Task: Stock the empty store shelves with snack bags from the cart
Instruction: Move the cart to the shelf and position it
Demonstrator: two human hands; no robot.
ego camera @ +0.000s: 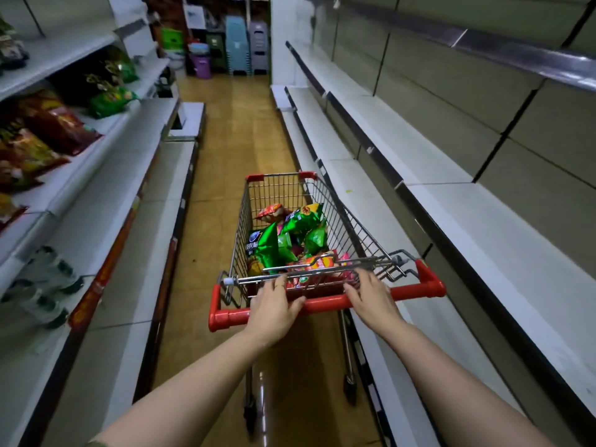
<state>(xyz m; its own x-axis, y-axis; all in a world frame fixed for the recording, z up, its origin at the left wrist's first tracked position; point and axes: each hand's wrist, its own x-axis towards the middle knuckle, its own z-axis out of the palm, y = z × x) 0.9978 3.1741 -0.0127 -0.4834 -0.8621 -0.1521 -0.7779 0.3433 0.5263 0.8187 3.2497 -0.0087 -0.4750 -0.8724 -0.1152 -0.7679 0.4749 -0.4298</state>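
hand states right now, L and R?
Left hand: lying on the red handle, fingers reaching forward; grip cannot be told.
Right hand: fingers curled over the red handle, holding it.
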